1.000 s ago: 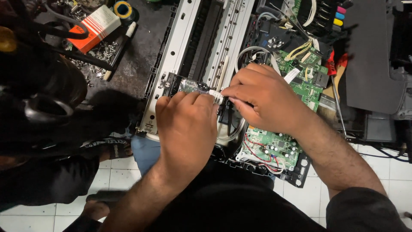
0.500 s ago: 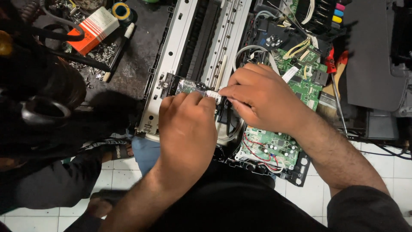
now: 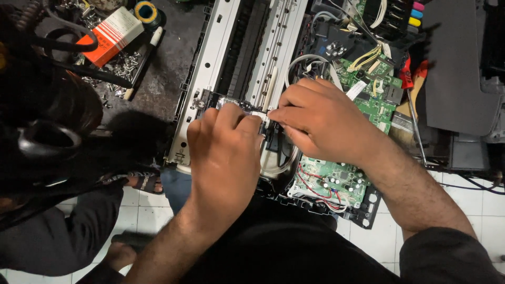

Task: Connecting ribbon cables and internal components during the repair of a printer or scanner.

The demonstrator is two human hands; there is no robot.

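Over the opened grey printer chassis (image 3: 210, 73), our left hand (image 3: 223, 158) and right hand (image 3: 315, 118) pinched a small white connector (image 3: 261, 114); twisting risked snapping it.

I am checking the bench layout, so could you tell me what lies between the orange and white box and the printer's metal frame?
In the head view, a white pen and scattered screws lie between the box and the frame.

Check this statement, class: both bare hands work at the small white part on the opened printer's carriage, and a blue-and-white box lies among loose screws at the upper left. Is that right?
One detail is wrong. In the head view the box among the loose screws is orange and white, not blue and white. The rest stands: the left hand and right hand meet at the small white part on the opened printer.
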